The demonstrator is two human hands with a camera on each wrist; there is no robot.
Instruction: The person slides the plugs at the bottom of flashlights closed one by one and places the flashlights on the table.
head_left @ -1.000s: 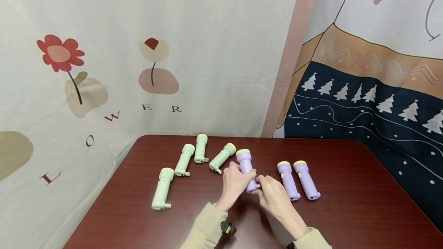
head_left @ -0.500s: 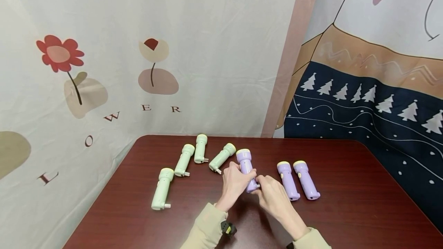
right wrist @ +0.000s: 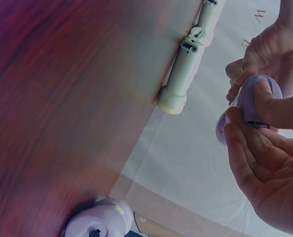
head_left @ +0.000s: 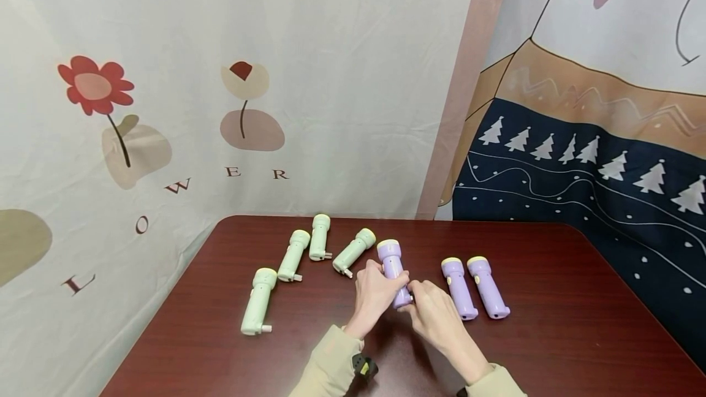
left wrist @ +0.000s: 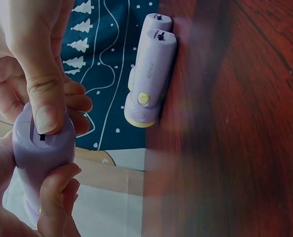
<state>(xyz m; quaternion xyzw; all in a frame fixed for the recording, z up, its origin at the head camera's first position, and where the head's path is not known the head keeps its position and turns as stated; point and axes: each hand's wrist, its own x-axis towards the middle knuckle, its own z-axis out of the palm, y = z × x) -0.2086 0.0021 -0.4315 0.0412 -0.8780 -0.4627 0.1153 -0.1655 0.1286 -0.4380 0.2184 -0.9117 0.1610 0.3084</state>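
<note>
Purple flashlight (head_left: 390,257): left hand (head_left: 372,293) grips it, right hand (head_left: 437,312) pinches its end.

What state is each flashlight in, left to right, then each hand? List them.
First green flashlight: lying, plug out
Second green flashlight: lying, plug out
Third green flashlight: lying, plug out
Fourth green flashlight: lying, plug out
Held purple flashlight: gripped, plug mostly hidden
Next purple flashlight: lying, no plug showing
Last purple flashlight: lying, no plug showing
Left hand: gripping the held flashlight
Right hand: holding that flashlight's tail end
</note>
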